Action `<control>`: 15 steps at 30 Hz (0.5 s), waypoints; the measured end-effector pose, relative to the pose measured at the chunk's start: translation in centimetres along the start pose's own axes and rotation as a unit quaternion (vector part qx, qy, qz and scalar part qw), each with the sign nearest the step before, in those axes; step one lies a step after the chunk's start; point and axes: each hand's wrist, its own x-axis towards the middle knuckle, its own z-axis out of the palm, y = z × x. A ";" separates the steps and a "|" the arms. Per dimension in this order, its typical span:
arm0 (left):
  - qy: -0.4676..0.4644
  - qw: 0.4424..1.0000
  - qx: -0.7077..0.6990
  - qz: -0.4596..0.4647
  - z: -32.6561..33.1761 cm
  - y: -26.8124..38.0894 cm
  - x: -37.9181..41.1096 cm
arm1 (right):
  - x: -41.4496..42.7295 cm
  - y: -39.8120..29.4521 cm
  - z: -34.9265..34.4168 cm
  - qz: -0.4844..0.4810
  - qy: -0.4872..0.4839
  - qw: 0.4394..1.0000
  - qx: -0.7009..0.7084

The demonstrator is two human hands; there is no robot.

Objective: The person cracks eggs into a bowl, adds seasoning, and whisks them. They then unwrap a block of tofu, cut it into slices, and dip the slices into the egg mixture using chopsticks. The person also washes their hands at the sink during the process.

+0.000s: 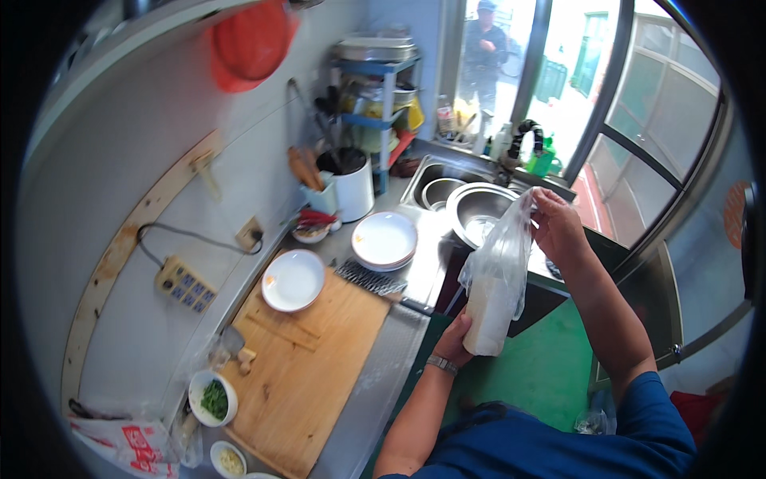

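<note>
A clear plastic bag [501, 245] with a white block [486, 317] in its lower end hangs between my hands, over the floor in front of the sink. My left hand [456, 340] grips the block from below and the side. The bag's gathered top is pinched in my right hand [553, 223], near a steel basin [479, 212]. On the wooden cutting board [353, 353] lie a pair of chopsticks [284, 331], a white bowl [293, 280] and pieces of ginger [245, 361]. A knife with a patterned blade [371, 280] lies beyond the board's edge.
Stacked white plates [385, 239] stand by the sink [428, 173]. Bowls of chopped greens [206, 398] and minced garlic [228, 460] sit at the left. A power strip [185, 284] hangs on the wall. Outside the window is a person [485, 54].
</note>
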 end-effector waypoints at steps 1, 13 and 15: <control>-0.007 1.000 -0.005 -0.010 0.1 -1.1 1.4 | 0.8 -1.4 -1.6 -0.030 0.017 0.999 0.000; 0.040 0.996 -0.081 -0.016 -2.5 -11.1 11.6 | 12.5 -10.5 -24.7 -0.182 0.205 0.950 -0.148; 0.040 0.994 -0.102 -0.002 -2.8 -12.2 12.9 | 14.6 -10.3 -27.9 -0.204 0.198 0.931 -0.230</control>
